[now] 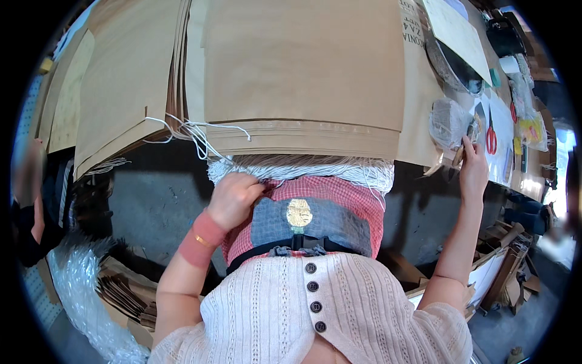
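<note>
Mid-frame, a fringed white cord bundle (pixel 339 170) runs left to right below a smooth, flat kraft-paper stack (pixel 303 67). The left hand (pixel 236 199) curls at its left end; the right hand (pixel 474 167) bends beside a crinkled plastic bag (pixel 447 124), upper right; both grips unclear.

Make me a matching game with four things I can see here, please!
1. left hand
2. right hand
3. scissors
4. paper stack

A. brown and flat, in the middle of the table
B. right beside the crumpled clear plastic
C. red handles
D. by the white cords, below a red wristband-free edge? No: at their left end

Pairs: 1-D, 2-B, 3-C, 4-A
</note>
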The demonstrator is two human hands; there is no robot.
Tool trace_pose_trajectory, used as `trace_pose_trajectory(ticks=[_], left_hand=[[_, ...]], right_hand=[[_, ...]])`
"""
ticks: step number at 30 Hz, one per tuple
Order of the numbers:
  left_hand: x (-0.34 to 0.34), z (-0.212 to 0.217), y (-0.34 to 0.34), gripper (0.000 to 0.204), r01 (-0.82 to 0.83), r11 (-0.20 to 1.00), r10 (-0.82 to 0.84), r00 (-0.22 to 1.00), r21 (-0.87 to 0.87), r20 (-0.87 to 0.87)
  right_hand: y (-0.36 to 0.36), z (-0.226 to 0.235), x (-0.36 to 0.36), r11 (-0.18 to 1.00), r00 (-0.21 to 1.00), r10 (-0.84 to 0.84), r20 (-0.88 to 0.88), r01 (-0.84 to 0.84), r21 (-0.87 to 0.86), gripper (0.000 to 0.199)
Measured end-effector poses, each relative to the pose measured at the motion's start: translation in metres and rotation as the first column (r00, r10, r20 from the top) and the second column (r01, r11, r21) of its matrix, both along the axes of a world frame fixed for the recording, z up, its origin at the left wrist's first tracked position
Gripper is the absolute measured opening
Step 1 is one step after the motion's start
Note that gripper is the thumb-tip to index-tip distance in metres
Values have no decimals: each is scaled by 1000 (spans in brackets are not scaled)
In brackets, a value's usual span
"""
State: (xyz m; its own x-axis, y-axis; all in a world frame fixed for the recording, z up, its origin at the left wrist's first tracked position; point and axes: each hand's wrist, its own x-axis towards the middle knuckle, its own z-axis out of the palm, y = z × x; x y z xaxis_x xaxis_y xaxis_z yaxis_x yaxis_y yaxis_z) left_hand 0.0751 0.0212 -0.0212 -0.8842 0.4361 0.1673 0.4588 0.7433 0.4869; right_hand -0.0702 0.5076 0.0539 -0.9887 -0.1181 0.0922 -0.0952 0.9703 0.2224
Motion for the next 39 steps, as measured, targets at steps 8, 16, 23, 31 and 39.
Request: trace_pose_trajectory(ticks=[8,16,23,31,39], left_hand=[[-11,-57,10,11,-21,976,39,996,-215,79],[6,-10,2,4,-196,973,169,963,-120,-209],[1,51,-16,8,-389,913,362,911,-122,-197],[-61,37,-11,13,-315,893,286,949,-321,-136],[-64,34,-7,8,-292,900,271,956,-323,-111]], right_hand=[[-18,3,16,468,836,-298,-461,-293,-834,14],[-228,15,40,-107,1000,28,14,17,-994,12],[-330,-1,6,-103,942,333,-31,4,-995,8],[-313,-9,-20,395,980,198,-10,-89,-914,25],[-210,-6,-36,733,995,33,-92,-86,-675,28]])
